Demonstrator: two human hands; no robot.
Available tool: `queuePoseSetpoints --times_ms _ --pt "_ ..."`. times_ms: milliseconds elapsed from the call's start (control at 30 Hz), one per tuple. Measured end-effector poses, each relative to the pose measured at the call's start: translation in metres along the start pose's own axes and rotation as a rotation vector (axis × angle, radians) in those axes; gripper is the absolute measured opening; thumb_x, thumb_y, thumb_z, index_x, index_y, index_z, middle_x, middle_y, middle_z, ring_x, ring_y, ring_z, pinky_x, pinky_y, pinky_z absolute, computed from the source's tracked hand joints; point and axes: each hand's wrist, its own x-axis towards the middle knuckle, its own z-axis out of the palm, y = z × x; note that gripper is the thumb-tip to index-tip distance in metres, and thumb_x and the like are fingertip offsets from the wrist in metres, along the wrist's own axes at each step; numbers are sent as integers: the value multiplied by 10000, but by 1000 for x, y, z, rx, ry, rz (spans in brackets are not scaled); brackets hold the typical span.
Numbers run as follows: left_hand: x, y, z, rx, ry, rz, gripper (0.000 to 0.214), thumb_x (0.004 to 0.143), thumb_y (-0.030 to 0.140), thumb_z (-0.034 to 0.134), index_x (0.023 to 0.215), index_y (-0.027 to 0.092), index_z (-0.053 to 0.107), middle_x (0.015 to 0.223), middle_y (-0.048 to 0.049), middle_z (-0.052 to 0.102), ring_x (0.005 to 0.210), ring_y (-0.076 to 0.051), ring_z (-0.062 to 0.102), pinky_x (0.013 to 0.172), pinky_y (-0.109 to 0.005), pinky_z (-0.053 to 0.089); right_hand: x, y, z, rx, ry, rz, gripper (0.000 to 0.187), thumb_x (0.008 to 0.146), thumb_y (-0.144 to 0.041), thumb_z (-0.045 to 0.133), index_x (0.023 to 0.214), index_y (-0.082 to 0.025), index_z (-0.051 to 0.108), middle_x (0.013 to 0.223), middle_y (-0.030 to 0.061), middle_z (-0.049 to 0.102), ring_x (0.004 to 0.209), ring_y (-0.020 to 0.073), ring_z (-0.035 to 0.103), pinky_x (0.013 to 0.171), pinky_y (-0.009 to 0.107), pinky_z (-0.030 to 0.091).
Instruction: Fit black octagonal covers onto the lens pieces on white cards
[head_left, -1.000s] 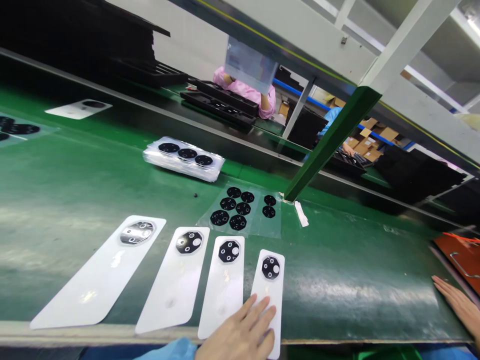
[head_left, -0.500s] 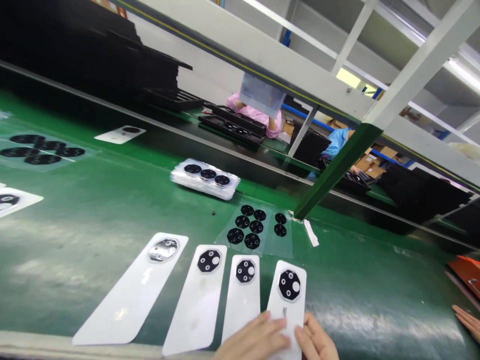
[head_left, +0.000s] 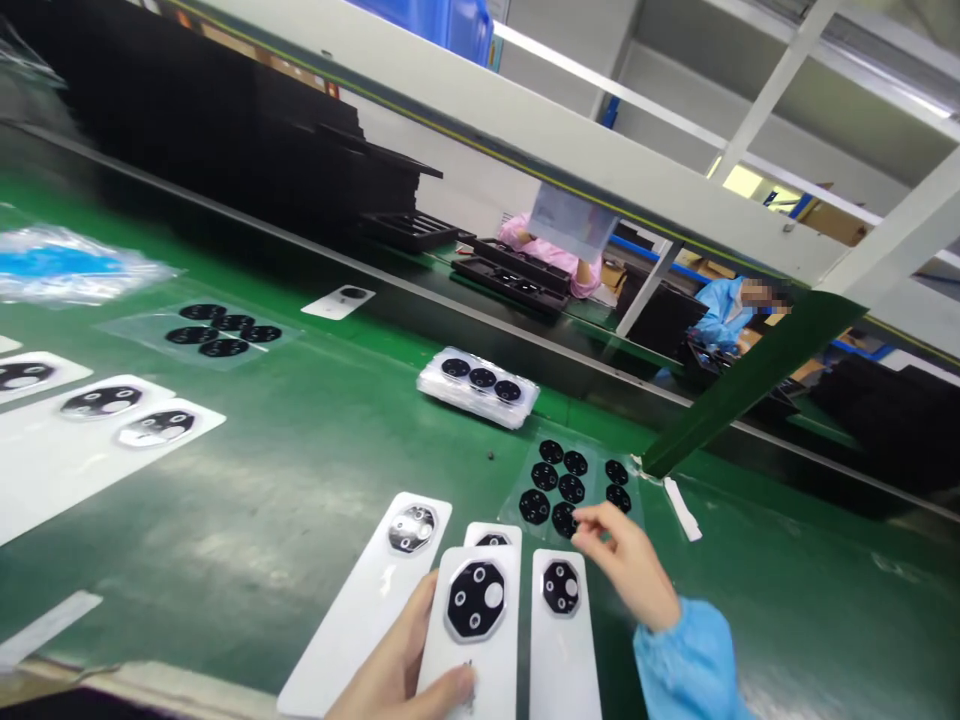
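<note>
My left hand (head_left: pixel 409 665) grips a white phone back panel (head_left: pixel 495 655) low down, thumb on its face. The panel is raised off the bench and carries a black octagonal camera sticker (head_left: pixel 475 600) with ring cut-outs. My right hand (head_left: pixel 622 560), in a blue sleeve, has thumb and index finger pinched at the edge of a black octagonal sticker (head_left: pixel 563 520) on a clear sheet (head_left: pixel 596 490). Below the sheet lie another stickered panel (head_left: pixel 562 650), a partly covered panel (head_left: pixel 480 535), and a panel with a silvery camera area (head_left: pixel 367 600).
A stack of clear-wrapped stickers (head_left: pixel 478 400) sits behind on the green bench (head_left: pixel 300 450). Further panels (head_left: pixel 75 450) and another sticker sheet (head_left: pixel 157 330) lie left. A green post (head_left: pixel 750 390) rises at right beside a white strip (head_left: pixel 681 508). People work beyond.
My left hand has lifted one stickered panel off the bench. My right hand has left the panel and reached forward to the sticker sheet. The view has swung left.
</note>
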Motion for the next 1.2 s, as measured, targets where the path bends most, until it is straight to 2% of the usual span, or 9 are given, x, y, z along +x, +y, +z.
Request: queuePoseSetpoints --times_ms 100,233,367,600,867,1033,1200 --pt "-1 3 -4 -5 34 -7 696 698 379 701 1322 265 414 1351 -56 502 1317 -308 326 1098 -411 259 32 17 -10 -115 -11 14 266 742 -319 561 995 -234 556 995 24 534 904 193 552 692 291 439" --pt "-2 5 -8 -40 12 -4 711 709 363 692 1342 241 390 1341 -78 507 1326 -313 304 1102 -438 238 48 28 0 -229 -80 41 272 658 -279 631 903 -243 518 980 1 514 938 208 540 741 313 417" --pt "-3 6 -13 -97 16 -22 706 700 306 699 1334 254 393 1323 -72 523 1294 -307 358 1081 -437 275 52 27 1 -327 -133 68 226 654 -275 615 813 -231 460 906 -4 502 901 210 529 730 327 394" --pt "0 18 -12 -170 -33 -73 669 723 242 669 1326 249 380 1310 -64 529 1190 -282 481 998 -381 368 59 21 -4 -418 -224 108 265 618 -253 612 776 -234 400 891 -18 487 845 190 520 685 305 373" --pt "6 21 -11 -127 -114 -39 669 741 247 646 1341 219 352 1327 -83 502 1174 -285 486 955 -367 390 68 21 -6 -430 -287 100 308 594 -254 628 761 -234 370 871 -25 477 831 179 507 703 293 382" --pt "9 13 -16 -68 -119 -21 701 739 217 636 1364 238 319 1332 -71 494 1199 -285 455 995 -387 353 65 21 -6 -427 -265 89 310 595 -241 619 768 -236 363 841 -24 492 813 182 512 690 298 403" --pt "7 17 -11 -100 -78 -29 638 747 208 617 1335 230 368 1296 -56 526 1178 -268 478 971 -357 372 54 20 -1 -422 -191 47 290 643 -220 579 886 -242 422 903 5 511 850 197 526 734 322 438"
